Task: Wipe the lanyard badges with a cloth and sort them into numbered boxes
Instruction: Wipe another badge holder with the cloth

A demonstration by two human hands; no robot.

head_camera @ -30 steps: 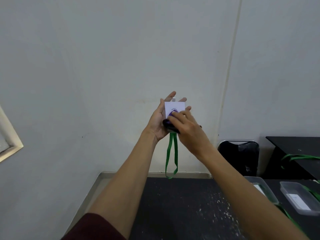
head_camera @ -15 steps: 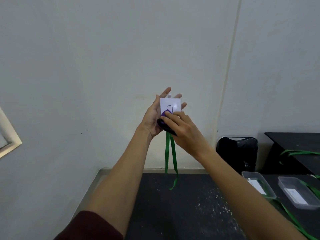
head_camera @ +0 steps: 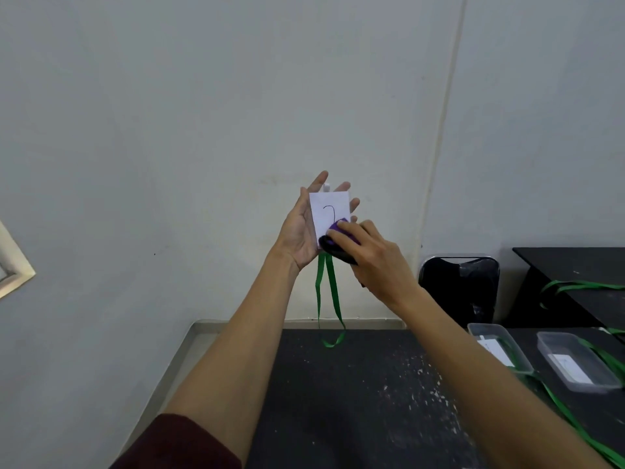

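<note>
A white badge point(head_camera: 327, 207) with a hand-drawn digit lies flat on the palm of my left hand point(head_camera: 299, 231), raised in front of the wall. Its green lanyard point(head_camera: 326, 292) hangs down in a loop below the hand. My right hand point(head_camera: 372, 257) presses a purple and dark cloth point(head_camera: 335, 239) against the badge's lower edge, hiding that part. Two clear plastic boxes stand on the black table at the right: the nearer-left box point(head_camera: 500, 346) and the right box point(head_camera: 575, 365), each with a white card inside.
A black table point(head_camera: 355, 394) with white specks lies below my arms. More green lanyards point(head_camera: 581, 286) rest on a second dark table at the far right. A black chair back point(head_camera: 458, 286) stands against the wall. A framed edge point(head_camera: 13, 269) shows at the left.
My right hand with the cloth has slid down the badge, uncovering the drawn digit. Both hands have shifted slightly left and up in view.
</note>
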